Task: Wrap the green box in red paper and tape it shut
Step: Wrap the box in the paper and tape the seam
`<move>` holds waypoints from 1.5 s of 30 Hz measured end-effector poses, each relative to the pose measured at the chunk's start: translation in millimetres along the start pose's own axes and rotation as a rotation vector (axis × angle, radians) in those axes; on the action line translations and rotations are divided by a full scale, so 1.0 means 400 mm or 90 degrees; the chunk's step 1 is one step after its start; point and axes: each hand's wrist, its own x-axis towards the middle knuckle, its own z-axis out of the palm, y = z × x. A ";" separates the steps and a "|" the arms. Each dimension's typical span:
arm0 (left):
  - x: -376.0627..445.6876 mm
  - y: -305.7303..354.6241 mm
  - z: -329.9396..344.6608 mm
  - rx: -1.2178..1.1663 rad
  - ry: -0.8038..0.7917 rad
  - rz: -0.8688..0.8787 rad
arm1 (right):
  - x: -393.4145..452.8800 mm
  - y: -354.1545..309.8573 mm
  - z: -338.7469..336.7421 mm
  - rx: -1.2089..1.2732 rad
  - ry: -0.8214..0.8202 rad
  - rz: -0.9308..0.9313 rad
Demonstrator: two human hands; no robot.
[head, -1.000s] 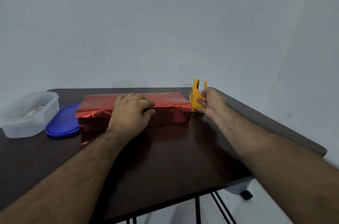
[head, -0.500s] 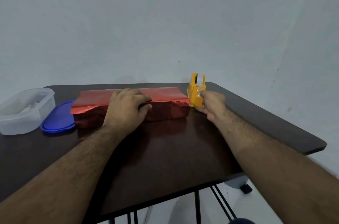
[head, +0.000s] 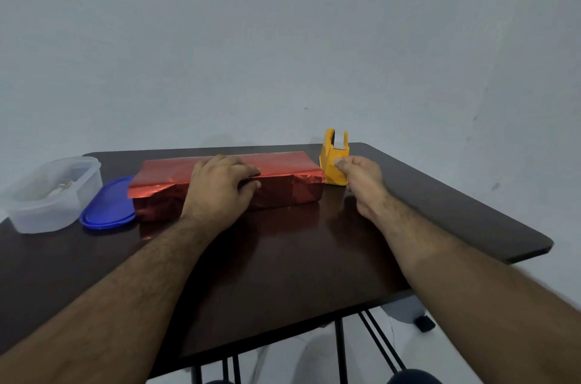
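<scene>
Looking down from the head camera, a dark brown table (head: 283, 257) fills the lower half of the view, with a plain pale wall behind it. Toward the far edge lies the box wrapped in red paper (head: 283, 169), long side facing the person (no green shows through anywhere). The left hand (head: 220, 185) rests flat on the box's top near the front edge, fingers straight and together, thumb lying against the front face, pressing the paper down rather than gripping it. Just beside the box's right end stands a yellow tape dispenser (head: 334, 163), upright, a strip of pale tape showing at its top. The right hand (head: 361, 177) is at the dispenser's near face, its fingertips curled in and pinching at a small bit of tape there. At the left of the table sits a clear plastic container (head: 53, 195) with a blue lid (head: 108, 210) lying flat beside it, the lid's edge close to the box's left end.
</scene>
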 end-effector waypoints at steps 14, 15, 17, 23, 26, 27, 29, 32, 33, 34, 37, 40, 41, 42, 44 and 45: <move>0.007 0.097 -0.079 -0.415 -0.083 -0.111 | -0.161 -0.164 -0.001 -0.548 -0.287 -0.650; 0.009 0.100 -0.081 -0.410 -0.117 -0.101 | -0.165 -0.171 0.000 -0.558 -0.296 -0.655; 0.013 0.108 -0.092 -0.394 -0.150 -0.092 | -0.178 -0.184 0.000 -0.574 -0.320 -0.667; 0.024 0.141 -0.130 -0.382 -0.194 -0.081 | -0.200 -0.202 -0.001 -0.618 -0.336 -0.645; 0.024 0.149 -0.129 -0.341 -0.193 -0.061 | -0.216 -0.206 -0.009 -0.540 -0.333 -0.593; 0.020 0.152 -0.126 -0.326 -0.190 -0.059 | -0.215 -0.204 -0.013 -0.479 -0.341 -0.549; 0.013 0.158 -0.114 -0.310 -0.178 -0.069 | -0.214 -0.200 -0.019 -0.365 -0.375 -0.430; 0.007 0.156 -0.095 -0.285 -0.151 -0.095 | -0.203 -0.187 -0.016 -0.201 -0.414 -0.264; 0.005 0.154 -0.089 -0.275 -0.136 -0.104 | -0.194 -0.180 -0.014 -0.140 -0.405 -0.212; 0.002 0.149 -0.084 -0.264 -0.117 -0.113 | -0.175 -0.168 -0.013 -0.084 -0.377 -0.172; -0.009 0.117 -0.072 -0.273 -0.053 -0.175 | -0.101 -0.125 -0.027 -0.054 -0.222 -0.180; -0.026 0.083 -0.050 -0.346 -0.050 -0.217 | -0.054 -0.095 -0.025 -0.276 -0.190 -0.410; -0.031 0.078 -0.042 -0.363 -0.050 -0.222 | -0.043 -0.088 -0.014 -0.305 -0.227 -0.464; -0.036 0.076 -0.035 -0.380 -0.050 -0.225 | -0.043 -0.089 -0.002 -0.310 -0.268 -0.480; -0.043 0.079 -0.023 -0.414 -0.054 -0.231 | -0.039 -0.095 0.025 -0.285 -0.341 -0.469; -0.045 0.081 -0.019 -0.423 -0.057 -0.232 | -0.033 -0.091 0.039 -0.273 -0.367 -0.467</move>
